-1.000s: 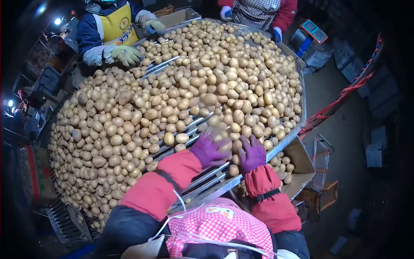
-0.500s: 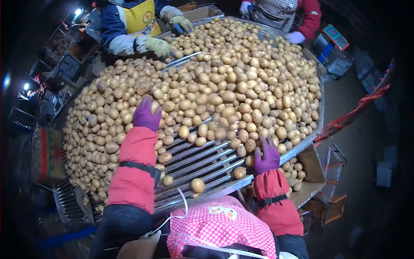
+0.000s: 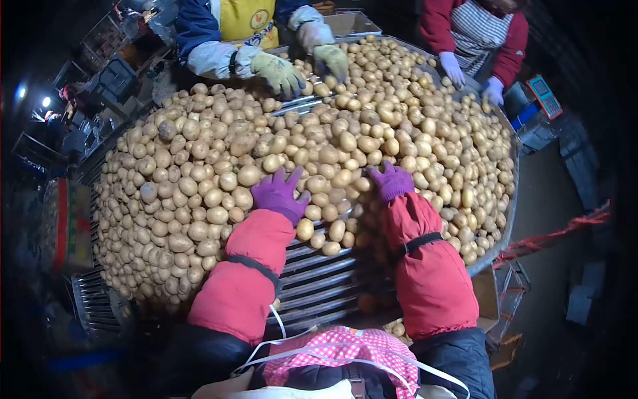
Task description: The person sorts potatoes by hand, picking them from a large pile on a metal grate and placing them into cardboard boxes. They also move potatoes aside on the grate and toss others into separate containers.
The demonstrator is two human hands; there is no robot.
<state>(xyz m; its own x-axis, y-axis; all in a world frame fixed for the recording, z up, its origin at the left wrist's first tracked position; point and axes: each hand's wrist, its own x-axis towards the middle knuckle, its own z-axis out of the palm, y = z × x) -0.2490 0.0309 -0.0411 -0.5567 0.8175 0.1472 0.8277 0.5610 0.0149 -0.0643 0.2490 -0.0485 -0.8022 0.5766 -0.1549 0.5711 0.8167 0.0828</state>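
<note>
Looking down at this one, both hands are in purple gloves with red padded sleeves. The left hand (image 3: pixel 279 193) lies flat with its fingers fanned wide, gripping nothing, fingertips touching the near edge of the big heap of tan, roundish potatoes (image 3: pixel 219 153). The right hand (image 3: pixel 392 181) is palm-down on the same heap, a bit further in. Its fingers dip among the spuds, so honestly I can't tell if it's closed on one or just resting.

The relation that matters: the heap lies ahead of both hands and spreads away from the body, while the bare silver metal roller bars (image 3: pixel 319 286) lie behind the hands, towards the body. The bars run crosswise, side to side. A few loose potatoes (image 3: pixel 330 233) sit on the bars between the two forearms, closer to the left sleeve than the right. The potatoes themselves point every which way, no shared long axis.

Across the table, a co-worker's greenish gloved hands (image 3: pixel 276 70) rest on the far side of the heap, well apart from these two.
</note>
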